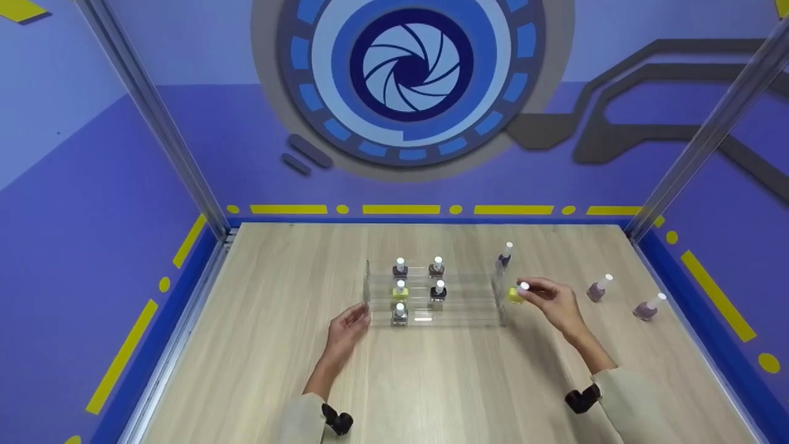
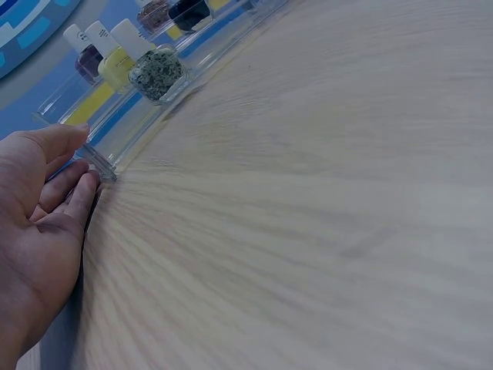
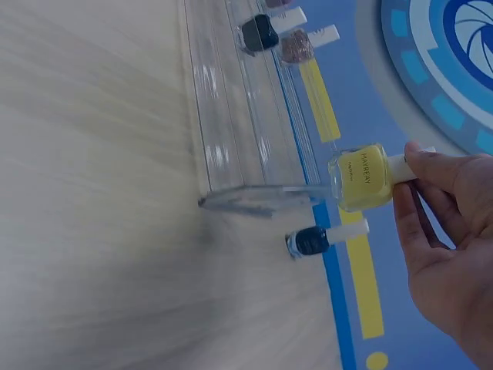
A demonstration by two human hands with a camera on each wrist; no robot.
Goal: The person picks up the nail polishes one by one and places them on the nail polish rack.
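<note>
My right hand [image 1: 558, 305] pinches a yellow nail polish bottle [image 3: 363, 177] by its white cap, just off the right end of a clear acrylic rack [image 1: 500, 302]. The bottle is tilted, and the right wrist view shows it raised beside the rack's end panel. At the opposite end, my left hand [image 1: 346, 330] touches the rack's left panel with thumb and fairly straight fingers. On the tiers stand another yellow bottle [image 1: 400, 292], a speckled bottle [image 2: 158, 75], a black bottle [image 1: 438, 292], a dark purple bottle [image 1: 400, 269] and a brownish glitter bottle [image 1: 436, 268].
Behind the rack's right end stands a dark blue bottle [image 1: 505, 256] on the wooden table [image 1: 277, 277]. Two mauve bottles, one nearer [image 1: 647, 309] and one farther [image 1: 596, 290], stand right of my right hand. Blue patterned walls [image 1: 394, 191] enclose the table.
</note>
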